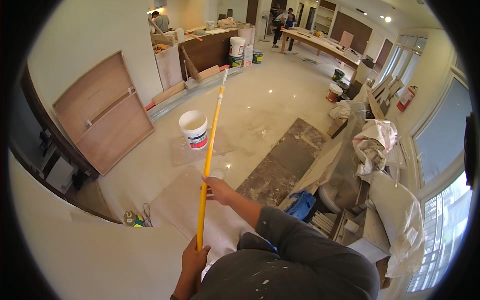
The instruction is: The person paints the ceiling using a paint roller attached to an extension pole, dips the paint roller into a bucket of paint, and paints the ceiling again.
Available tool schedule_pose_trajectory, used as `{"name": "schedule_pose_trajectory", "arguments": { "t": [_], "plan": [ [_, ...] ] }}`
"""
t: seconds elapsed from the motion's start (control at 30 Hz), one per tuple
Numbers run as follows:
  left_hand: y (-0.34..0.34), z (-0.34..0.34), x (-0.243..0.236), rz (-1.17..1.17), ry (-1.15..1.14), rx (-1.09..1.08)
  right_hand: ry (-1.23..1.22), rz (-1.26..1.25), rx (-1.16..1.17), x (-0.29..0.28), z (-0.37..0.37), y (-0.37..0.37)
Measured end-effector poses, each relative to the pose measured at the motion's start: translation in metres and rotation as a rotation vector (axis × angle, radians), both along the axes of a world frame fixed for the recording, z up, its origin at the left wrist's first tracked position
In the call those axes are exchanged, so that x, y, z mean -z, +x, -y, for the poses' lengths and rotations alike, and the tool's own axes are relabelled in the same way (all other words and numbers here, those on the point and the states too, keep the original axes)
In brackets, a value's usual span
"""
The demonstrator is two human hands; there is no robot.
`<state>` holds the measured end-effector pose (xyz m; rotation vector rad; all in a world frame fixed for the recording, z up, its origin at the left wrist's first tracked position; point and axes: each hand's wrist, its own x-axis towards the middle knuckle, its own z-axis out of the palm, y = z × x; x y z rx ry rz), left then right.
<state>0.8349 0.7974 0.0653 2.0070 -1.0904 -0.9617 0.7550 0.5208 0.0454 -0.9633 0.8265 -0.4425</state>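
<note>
A long yellow pole with a whitish tip slants up and away in front of me. Low on its shaft, my left hand is closed around it. Higher up, my right hand grips the same pole, with the fingers loosely curled at its side. Beyond my hands, a white bucket with a red and dark blue label stands on a flat board just left of the pole. What the whitish tip is, I cannot make out.
A large wooden panel leans on the left wall. Stained boards lie on the floor. Sacks, timber and a blue bag crowd the right side. Far off, people stand by a long table.
</note>
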Motion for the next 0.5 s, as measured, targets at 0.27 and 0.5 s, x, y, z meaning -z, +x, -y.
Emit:
{"name": "schedule_pose_trajectory", "arguments": {
  "t": [0.27, 0.5],
  "plan": [
    [0.056, 0.05, -0.004, 0.396, 0.341, -0.088, 0.276, -0.055, 0.068, 0.093, 0.166, 0.136],
    [0.108, 0.101, -0.097, 0.55, 0.775, -0.419, 0.575, -0.011, -0.232, 0.118, 0.234, 0.216]
  ]
}}
